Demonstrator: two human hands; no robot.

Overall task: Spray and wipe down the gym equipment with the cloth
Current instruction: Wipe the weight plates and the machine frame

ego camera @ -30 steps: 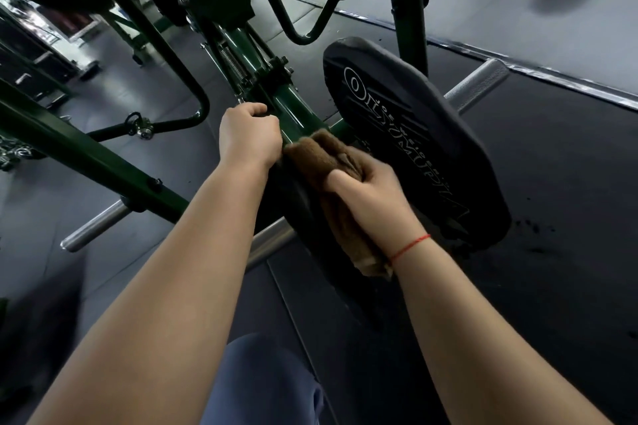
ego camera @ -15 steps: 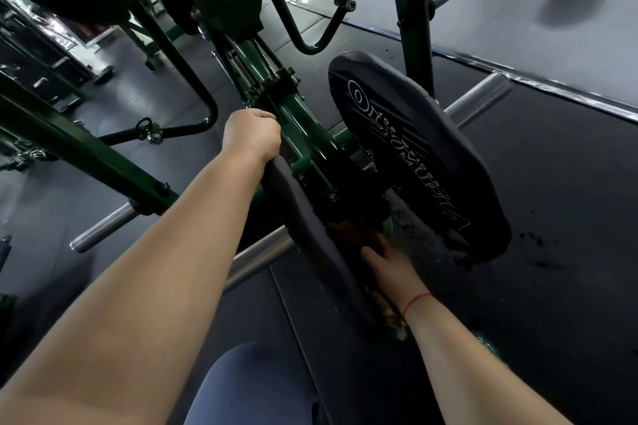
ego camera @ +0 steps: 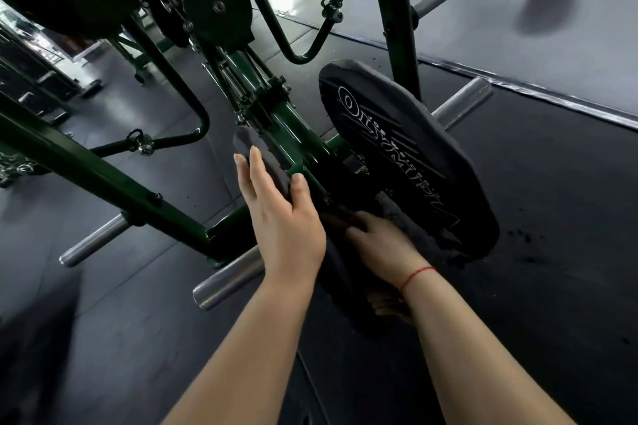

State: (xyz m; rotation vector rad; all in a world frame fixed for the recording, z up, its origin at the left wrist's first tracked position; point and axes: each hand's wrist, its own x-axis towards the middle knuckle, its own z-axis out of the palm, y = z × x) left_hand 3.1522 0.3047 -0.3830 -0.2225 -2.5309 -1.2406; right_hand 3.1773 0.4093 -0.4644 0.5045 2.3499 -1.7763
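Note:
Two black pads hang on a dark green machine frame (ego camera: 103,179). The near pad (ego camera: 266,155) runs edge-on down the middle; the far pad (ego camera: 407,155) carries white lettering. My left hand (ego camera: 279,214) lies flat against the near pad's outer side, fingers straight and thumb over its edge. My right hand (ego camera: 383,245), with a red string at the wrist, reaches low into the gap between the pads and presses the brown cloth (ego camera: 386,304) there. Most of the cloth is hidden; a bit shows below my wrist. No spray bottle is in view.
Chrome weight pegs (ego camera: 228,279) (ego camera: 466,97) (ego camera: 93,245) stick out from the frame near the floor. Curved green handles (ego camera: 193,128) and black discs (ego camera: 217,7) sit higher up. Dark rubber flooring (ego camera: 552,217) lies to the right, a grey strip beyond.
My left hand has let go of the near pad's top edge and now lies flat lower on it. My right hand carried the cloth from the top down into the gap.

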